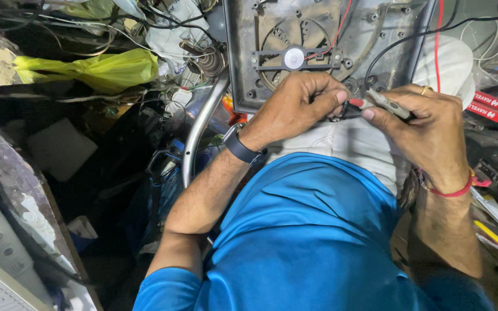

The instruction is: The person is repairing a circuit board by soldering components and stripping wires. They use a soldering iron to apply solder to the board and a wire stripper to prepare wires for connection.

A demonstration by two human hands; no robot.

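The grey metal panel [324,52] rests on the person's lap, its near edge against the white cloth [353,144] over the thighs, its far edge running out of the top of the view. A round fan opening fills its middle, crossed by a black bracket [295,59] with a pale round hub [293,57] at the centre. A red wire [335,34] and a black wire [410,37] trail across the panel's upper right corner.

Below it spreads the blue shirt [318,242]. A curved metal tube [200,129] stands just left of the panel's near-left corner, and a yellow-green plastic bag [96,69] lies well apart to the left among tangled cables.

The left hand [292,109] (with a dark watch [240,147] on its wrist) sits at the panel's near edge, its grip closed, thumb and fingers pinched together on something small and dark that cannot be made out. The right hand [427,124], wearing a ring and a red thread bracelet [451,190], has its grip clamped on a slim grey tool [390,105], its red-marked tip [357,103] pointing left and touching the left thumb's tip, just at the panel's near-right edge.
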